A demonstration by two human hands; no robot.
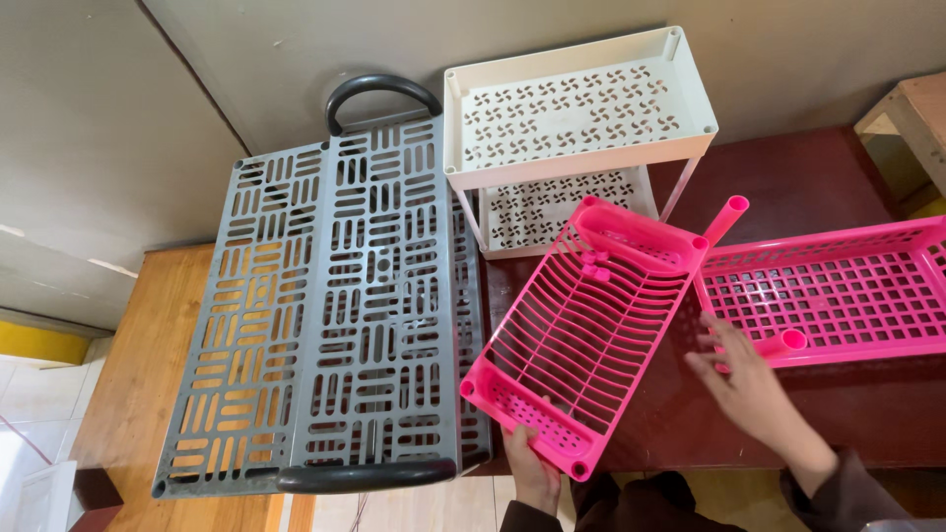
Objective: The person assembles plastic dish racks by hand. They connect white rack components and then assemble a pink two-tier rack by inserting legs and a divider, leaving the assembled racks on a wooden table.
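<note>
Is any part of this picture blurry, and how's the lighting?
Head view: the right hand is smeared by motion blur; the left hand gripping the pink rack is sharp, as is the grey slotted panel. Light is soft and even, without harsh glare.

Glossy pink plastic rack (581, 335), matt grey plastic grid (335, 315), polished dark wood table (808, 187)

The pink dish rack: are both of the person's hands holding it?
No. Only the left hand grips the pink dish rack at its near end; the right hand is open beside it, by the pink tray.
</note>
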